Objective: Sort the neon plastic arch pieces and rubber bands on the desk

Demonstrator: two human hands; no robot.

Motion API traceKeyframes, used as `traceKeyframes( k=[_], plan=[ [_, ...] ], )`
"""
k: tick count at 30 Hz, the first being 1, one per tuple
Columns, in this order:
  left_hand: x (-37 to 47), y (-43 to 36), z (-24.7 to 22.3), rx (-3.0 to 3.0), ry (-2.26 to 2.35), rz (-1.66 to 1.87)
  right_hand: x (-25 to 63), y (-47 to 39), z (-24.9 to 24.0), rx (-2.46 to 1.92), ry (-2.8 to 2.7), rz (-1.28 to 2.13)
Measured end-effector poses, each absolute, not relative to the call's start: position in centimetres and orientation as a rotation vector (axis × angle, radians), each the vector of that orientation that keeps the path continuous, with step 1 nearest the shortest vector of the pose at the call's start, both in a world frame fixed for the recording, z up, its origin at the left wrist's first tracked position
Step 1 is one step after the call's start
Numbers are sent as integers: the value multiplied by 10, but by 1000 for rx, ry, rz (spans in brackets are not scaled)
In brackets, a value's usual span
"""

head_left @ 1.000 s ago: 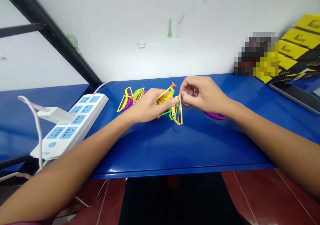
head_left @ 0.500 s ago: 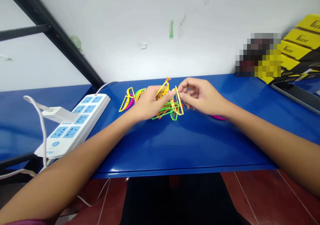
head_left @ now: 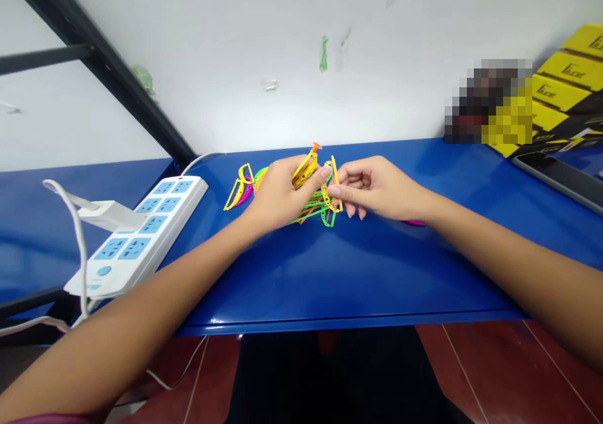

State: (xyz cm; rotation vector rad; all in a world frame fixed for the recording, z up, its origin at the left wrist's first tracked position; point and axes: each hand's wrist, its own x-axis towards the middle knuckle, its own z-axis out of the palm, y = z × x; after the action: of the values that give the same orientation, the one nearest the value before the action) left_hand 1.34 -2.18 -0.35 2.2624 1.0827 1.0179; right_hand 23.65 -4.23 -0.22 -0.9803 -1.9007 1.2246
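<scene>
My left hand is closed on yellow plastic pieces, with a stick tipped by an orange suction cup poking up beyond the thumb. Between the two hands stands a small yellow toy bow, its curved, holed limb towards the left. My right hand pinches the bow's straight side between thumb and index finger, the other fingers loosely curled. Beneath them lies a pile of green and orange plastic pieces, partly hidden by the left hand. Yellow and magenta bows lie left of it.
A white power strip with a plugged-in charger lies on the blue table at left. Yellow-black boxes and a dark phone-like slab sit at right. A magenta piece shows below my right wrist.
My right hand has moved slightly down and its thumb and finger have closed on the yellow bow, which has shifted a little left. The left hand has hardly moved.
</scene>
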Motion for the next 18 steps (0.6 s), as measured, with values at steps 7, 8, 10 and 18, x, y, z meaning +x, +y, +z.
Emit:
traceKeyframes(
  k=[7,8,10,18],
  plan=[
    [12,-20,-6,2271,1120,1035,243,-40,3,-1073,-1986,1178],
    [13,-20,-6,2262,1122,1035,244,-40,4,-1083,-2004,1201],
    [13,-20,-6,2250,1115,1042,246,-41,7,-1091,-2034,1261],
    [12,-19,-5,2266,1009,917,244,-38,5,-1029,-1936,1301]
  ],
)
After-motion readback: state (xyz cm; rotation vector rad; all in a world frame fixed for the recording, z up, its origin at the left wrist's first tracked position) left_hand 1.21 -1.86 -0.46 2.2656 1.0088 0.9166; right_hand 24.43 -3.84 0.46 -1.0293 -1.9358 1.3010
